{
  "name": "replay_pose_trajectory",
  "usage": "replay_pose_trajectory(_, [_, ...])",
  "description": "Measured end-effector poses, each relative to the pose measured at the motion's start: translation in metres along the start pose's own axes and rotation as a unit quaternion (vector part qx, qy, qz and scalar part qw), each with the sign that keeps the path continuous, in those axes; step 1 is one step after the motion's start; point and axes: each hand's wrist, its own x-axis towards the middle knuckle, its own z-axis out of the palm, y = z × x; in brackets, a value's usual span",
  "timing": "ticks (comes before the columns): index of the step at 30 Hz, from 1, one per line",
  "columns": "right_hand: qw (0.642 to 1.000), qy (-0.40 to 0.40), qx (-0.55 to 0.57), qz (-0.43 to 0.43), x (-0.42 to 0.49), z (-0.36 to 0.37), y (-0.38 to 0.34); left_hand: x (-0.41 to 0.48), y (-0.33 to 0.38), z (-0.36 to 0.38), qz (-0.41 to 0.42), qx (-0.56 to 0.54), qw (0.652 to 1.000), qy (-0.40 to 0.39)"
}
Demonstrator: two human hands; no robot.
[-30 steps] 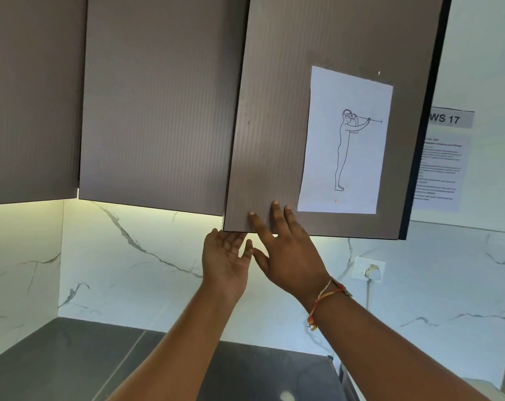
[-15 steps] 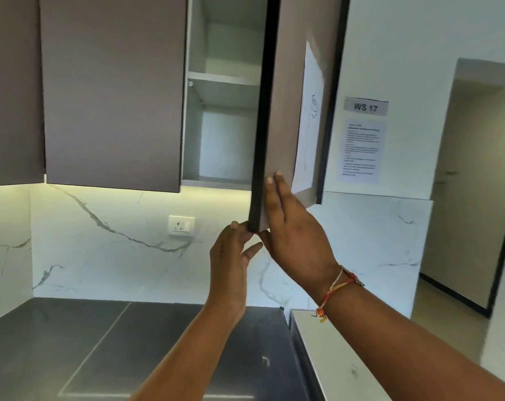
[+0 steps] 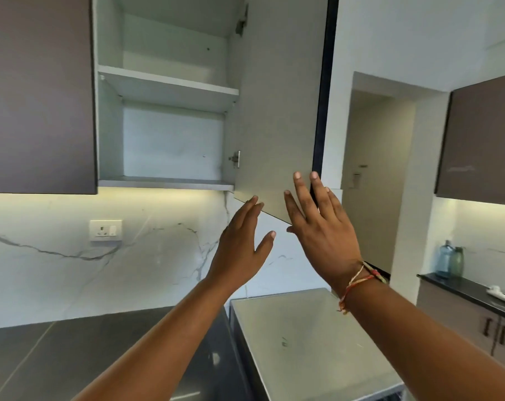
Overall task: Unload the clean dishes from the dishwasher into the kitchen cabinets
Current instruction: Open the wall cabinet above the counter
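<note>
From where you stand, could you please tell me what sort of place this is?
Most likely a kitchen: an open wall cabinet with shelves inside, a marble-look backsplash carrying a wall socket, and a dark countertop below it.

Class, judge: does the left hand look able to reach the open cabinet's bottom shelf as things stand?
Probably yes: the cabinet door stands wide open, and the left hand, holding nothing, hovers below the bottom shelf.
</note>
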Motion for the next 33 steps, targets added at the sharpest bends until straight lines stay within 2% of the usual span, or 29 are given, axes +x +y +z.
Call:
replay_pose_trajectory(5, [0.993, -0.066, -0.093, 0.04, -0.008, 0.017, 0.027, 0.039, -0.002, 0.035, 0.083, 0.1, 0.99, -0.059])
replay_pose_trajectory(9, [0.989, -0.089, -0.079, 0.085, 0.0, 0.027, 0.042, 0.064, -0.01, 0.062, 0.117, 0.146, 0.978, -0.096])
replay_pose_trajectory(14, [0.987, -0.086, -0.126, 0.044, 0.001, 0.034, 0.045, 0.085, -0.025, 0.09, 0.158, 0.164, 0.968, -0.105])
replay_pose_trajectory(20, [0.982, -0.106, -0.146, 0.056, -0.001, 0.039, 0.049, 0.085, -0.038, 0.115, 0.184, 0.129, 0.969, -0.104])
replay_pose_trajectory(26, [0.981, -0.116, -0.141, 0.058, -0.017, 0.036, 0.039, 0.076, -0.037, 0.131, 0.177, 0.095, 0.978, -0.063])
replay_pose_trajectory(30, [0.983, -0.118, -0.121, 0.068, -0.055, 0.037, 0.028, 0.046, -0.028, 0.136, 0.162, 0.071, 0.983, -0.047])
replay_pose_trajectory(33, [0.984, -0.134, -0.089, 0.079, -0.104, 0.043, 0.023, 0.0, -0.014, 0.145, 0.186, 0.015, 0.98, -0.063])
